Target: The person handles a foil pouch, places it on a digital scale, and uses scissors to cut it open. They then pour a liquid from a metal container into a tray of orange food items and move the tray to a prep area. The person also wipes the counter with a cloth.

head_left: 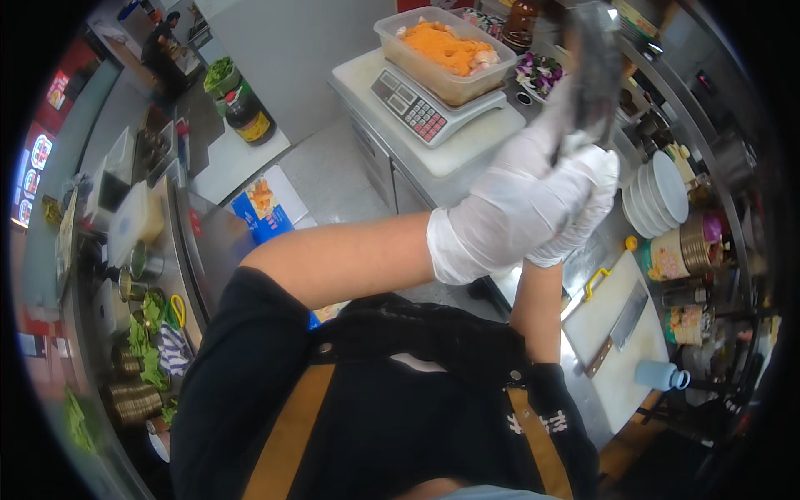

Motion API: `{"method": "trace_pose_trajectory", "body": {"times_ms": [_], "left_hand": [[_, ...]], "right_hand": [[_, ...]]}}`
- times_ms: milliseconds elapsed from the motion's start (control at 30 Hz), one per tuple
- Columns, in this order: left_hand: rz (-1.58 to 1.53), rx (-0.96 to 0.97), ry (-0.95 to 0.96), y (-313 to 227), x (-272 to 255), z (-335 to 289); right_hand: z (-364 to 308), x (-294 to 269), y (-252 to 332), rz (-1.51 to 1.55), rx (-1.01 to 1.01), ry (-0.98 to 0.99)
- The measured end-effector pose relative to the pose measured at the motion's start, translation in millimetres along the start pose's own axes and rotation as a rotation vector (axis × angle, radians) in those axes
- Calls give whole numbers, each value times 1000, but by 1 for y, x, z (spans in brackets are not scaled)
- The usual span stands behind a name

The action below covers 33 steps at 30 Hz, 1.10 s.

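Both of my hands wear thin white gloves and are raised together at the upper right. My left hand (521,192) reaches across from the left, its fingers closed round a tall, dark, shiny thing (596,71) blurred by motion; its kind I cannot make out. Close against it, my right hand (587,200) has its fingers curled at the lower end of the same thing. Beyond them, a clear plastic tub (500,71) with orange powder (446,46) over pale pieces sits on a digital scale (425,108).
The scale stands on a white board (358,79). At right are a cutting board (642,367) with a knife (621,333), a blue bottle (658,375) and stacked white plates (662,196). A dark jar (248,117) and leafy greens (150,350) are at left. Another person (162,54) works far off.
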<state>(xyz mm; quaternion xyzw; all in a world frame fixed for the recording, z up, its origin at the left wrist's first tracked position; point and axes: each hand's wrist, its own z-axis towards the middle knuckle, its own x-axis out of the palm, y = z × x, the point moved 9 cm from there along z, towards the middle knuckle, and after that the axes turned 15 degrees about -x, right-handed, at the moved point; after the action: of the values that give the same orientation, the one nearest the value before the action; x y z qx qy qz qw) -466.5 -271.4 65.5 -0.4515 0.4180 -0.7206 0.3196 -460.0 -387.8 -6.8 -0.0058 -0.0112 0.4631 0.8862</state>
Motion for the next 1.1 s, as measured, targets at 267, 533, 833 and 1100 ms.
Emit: {"method": "trace_pose_trajectory", "body": {"times_ms": [267,533,833,1100], "left_hand": [[227,-155,19,4,-179,-7],[465,-955,-657,143,-576,-187],[306,-1187,-699,198,-679,-219],[447,-993,-723,151,-683,-118]], "right_hand": [[-2,48,-61,656,618,-502],[41,128,-71,1512,731,-553],[31,185,-60,1325,853,-571],[24,212,-101,1226,859,-581]]}}
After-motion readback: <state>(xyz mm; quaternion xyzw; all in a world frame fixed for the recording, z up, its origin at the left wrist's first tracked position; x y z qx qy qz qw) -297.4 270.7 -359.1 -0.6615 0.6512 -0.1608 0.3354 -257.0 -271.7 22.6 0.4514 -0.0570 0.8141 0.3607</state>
